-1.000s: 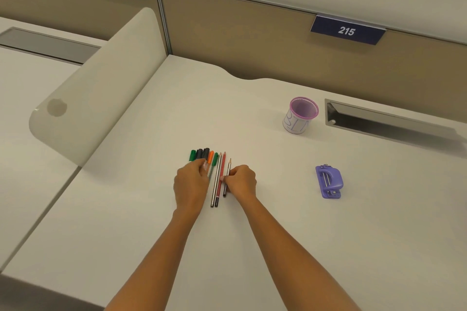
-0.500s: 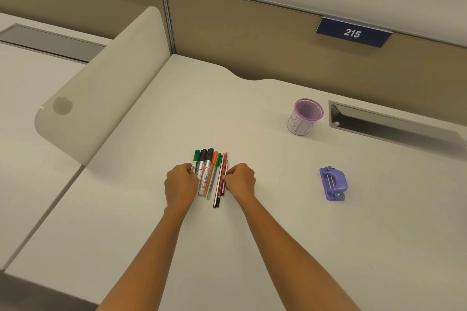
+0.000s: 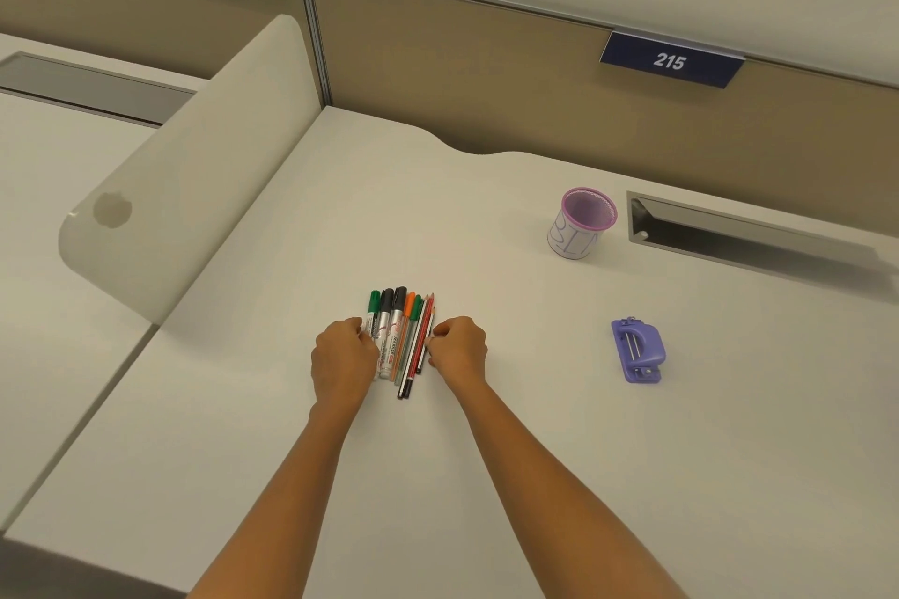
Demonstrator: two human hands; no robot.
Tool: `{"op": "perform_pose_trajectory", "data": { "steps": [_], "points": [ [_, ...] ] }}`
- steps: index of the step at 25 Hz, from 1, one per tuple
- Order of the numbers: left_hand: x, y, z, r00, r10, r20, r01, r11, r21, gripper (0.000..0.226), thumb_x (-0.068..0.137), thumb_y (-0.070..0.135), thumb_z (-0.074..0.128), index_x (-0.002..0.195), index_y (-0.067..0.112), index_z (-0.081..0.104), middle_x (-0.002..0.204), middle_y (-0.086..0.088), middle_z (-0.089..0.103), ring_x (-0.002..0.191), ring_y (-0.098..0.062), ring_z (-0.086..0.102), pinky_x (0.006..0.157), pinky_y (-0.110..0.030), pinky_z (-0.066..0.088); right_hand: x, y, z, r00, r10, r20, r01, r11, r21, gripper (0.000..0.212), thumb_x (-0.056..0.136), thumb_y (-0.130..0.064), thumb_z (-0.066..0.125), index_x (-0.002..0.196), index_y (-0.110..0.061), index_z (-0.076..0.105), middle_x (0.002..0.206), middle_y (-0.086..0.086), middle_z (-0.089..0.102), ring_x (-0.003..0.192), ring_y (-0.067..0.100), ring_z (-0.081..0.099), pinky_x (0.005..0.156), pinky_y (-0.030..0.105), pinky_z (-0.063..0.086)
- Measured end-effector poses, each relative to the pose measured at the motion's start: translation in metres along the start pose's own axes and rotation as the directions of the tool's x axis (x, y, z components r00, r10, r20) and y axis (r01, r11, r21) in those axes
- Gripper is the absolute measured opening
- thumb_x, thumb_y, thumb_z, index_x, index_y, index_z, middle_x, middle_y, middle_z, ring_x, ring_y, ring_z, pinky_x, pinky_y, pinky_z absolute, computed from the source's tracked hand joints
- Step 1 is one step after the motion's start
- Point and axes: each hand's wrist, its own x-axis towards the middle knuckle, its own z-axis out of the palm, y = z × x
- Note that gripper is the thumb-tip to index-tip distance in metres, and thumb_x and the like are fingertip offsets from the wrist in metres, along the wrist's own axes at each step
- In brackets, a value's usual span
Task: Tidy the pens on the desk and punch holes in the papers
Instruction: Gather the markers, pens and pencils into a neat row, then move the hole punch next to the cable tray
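Observation:
Several markers, pens and pencils (image 3: 401, 336) lie side by side in a tight row on the white desk (image 3: 486, 452), tips pointing away from me. My left hand (image 3: 343, 358) presses against the row's left side, fingers curled at the green-capped marker. My right hand (image 3: 459, 348) presses against the right side, fingers curled at the red pencil. A purple hole punch (image 3: 637, 350) lies to the right. A pink-rimmed mesh pen cup (image 3: 581, 224) stands upright at the back right, with nothing showing inside. No papers are in view.
A curved white divider panel (image 3: 185, 190) rises at the left between this desk and the neighbouring one. A recessed cable slot (image 3: 749, 238) runs along the back right. Tan partition walls carry number plates 214 and 215.
Both hands have pushed the pens together into a tighter row. My left hand slid back down the markers, uncovering their barrels.

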Motion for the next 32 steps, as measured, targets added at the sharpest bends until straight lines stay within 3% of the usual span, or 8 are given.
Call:
{"op": "perform_pose_trajectory", "data": {
  "steps": [3,8,13,18,21,26,29,32],
  "points": [
    [0.0,0.0,0.0,1.0,0.022,-0.021,-0.022,1.0,0.016,0.023,0.091,0.009,0.051,0.104,-0.005,0.065,0.102,-0.022,0.069,0.073,-0.027,0.054,0.065,-0.032,0.038,0.001,0.01,-0.009,0.999,0.04,-0.022,-0.039,0.999,0.038,0.016,0.085,-0.002,0.064,0.098,0.007,0.067,0.101,0.023,0.07,0.086,0.036,0.071,0.081,0.048,0.059],
    [-0.015,0.018,0.007,0.983,0.173,-0.062,-0.166,0.98,0.109,0.035,0.09,0.014,0.055,0.123,0.004,0.058,0.121,-0.018,0.059,0.11,-0.035,0.053,0.086,-0.045,0.047,0.003,0.035,-0.044,0.993,0.112,-0.047,-0.106,0.989,0.101,0.025,0.084,-0.007,0.065,0.109,-0.003,0.067,0.111,0.013,0.069,0.094,0.033,0.069,0.086,0.043,0.058],
    [-0.038,0.055,0.039,0.952,0.305,0.014,-0.305,0.949,0.084,0.036,0.087,0.012,0.057,0.122,0.006,0.06,0.122,-0.017,0.06,0.112,-0.034,0.053,0.091,-0.044,0.046,0.001,0.067,-0.097,0.982,0.138,-0.132,-0.119,0.983,0.139,0.027,0.085,-0.011,0.064,0.111,-0.007,0.067,0.108,0.011,0.07,0.093,0.034,0.069,0.086,0.044,0.057],
    [-0.08,0.096,0.085,0.925,0.334,0.183,-0.328,0.942,-0.066,0.037,0.091,0.019,0.056,0.128,0.012,0.057,0.129,-0.011,0.058,0.118,-0.026,0.055,0.094,-0.038,0.047,-0.004,0.102,-0.159,0.935,0.069,-0.348,-0.014,0.987,0.158,0.019,0.089,-0.013,0.061,0.106,-0.007,0.067,0.097,0.006,0.07,0.08,0.021,0.065,0.076,0.035,0.056],
    [-0.107,0.123,0.109,0.896,0.342,0.283,-0.326,0.94,-0.106,0.034,0.092,0.02,0.055,0.125,0.016,0.059,0.126,-0.006,0.061,0.112,-0.022,0.06,0.093,-0.034,0.046,0.0,0.124,-0.197,0.88,0.056,-0.472,-0.006,0.994,0.107,0.025,0.088,-0.019,0.066,0.11,-0.007,0.062,0.106,0.01,0.058,0.092,0.026,0.06,0.076,0.036,0.053],
    [-0.137,0.168,0.148,0.853,0.309,0.42,-0.266,0.951,-0.159,0.036,0.091,0.019,0.058,0.127,0.014,0.057,0.124,-0.004,0.064,0.106,-0.019,0.063,0.093,-0.032,0.048,0.024,0.157,-0.226,0.93,0.146,-0.336,-0.143,0.989,0.036,0.06,0.078,-0.036,0.077,0.121,-0.003,0.051,0.119,0.014,0.051,0.113,0.031,0.05,0.082,0.033,0.044],
    [-0.144,0.191,0.167,0.845,0.279,0.456,-0.241,0.96,-0.141,0.038,0.092,0.016,0.055,0.13,0.011,0.055,0.129,-0.006,0.061,0.11,-0.021,0.062,0.096,-0.033,0.048,0.042,0.166,-0.229,0.958,0.138,-0.253,-0.139,0.99,0.014,0.044,0.082,-0.038,0.071,0.107,-0.003,0.061,0.11,0.014,0.063,0.107,0.032,0.057,0.083,0.033,0.046],
    [-0.151,0.209,0.177,0.868,0.236,0.437,-0.194,0.971,-0.138,0.036,0.093,0.012,0.055,0.128,0.01,0.056,0.13,-0.007,0.061,0.111,-0.023,0.062,0.097,-0.034,0.047,0.055,0.171,-0.241,0.978,0.165,-0.129,-0.151,0.982,0.116,0.024,0.084,-0.031,0.068,0.084,-0.007,0.065,0.093,0.012,0.07,0.09,0.03,0.063,0.087,0.037,0.05]
  ]
}}
